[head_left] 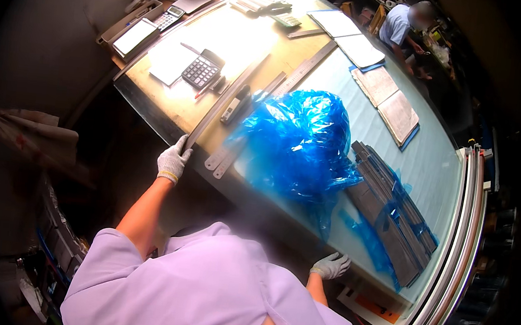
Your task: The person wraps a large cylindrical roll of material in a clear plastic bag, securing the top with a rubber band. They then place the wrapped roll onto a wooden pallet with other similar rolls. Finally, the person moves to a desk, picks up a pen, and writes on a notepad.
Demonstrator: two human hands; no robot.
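My left hand [173, 161], in a white knitted glove, is at the table's front edge, with thumb and fingers closed about the near end of a long metal strip [226, 99]. My right hand [330, 266], also gloved, rests against the front edge farther right, its fingers stretched out and holding nothing. Between the hands, farther in on the table, lies a crumpled heap of shiny blue plastic film [303, 141]. To its right is a stack of dark grey flat strips [388, 206], partly wrapped in blue film. Two steel rulers [224, 162] reach under the blue heap from the left.
A utility knife [234, 107], a black calculator [202, 69] and papers [169, 69] lie on the left side of the table [427, 125]. Open notebooks [391, 106] lie at the far right. Long rails [464, 232] run along the right edge. Another person [405, 29] sits beyond.
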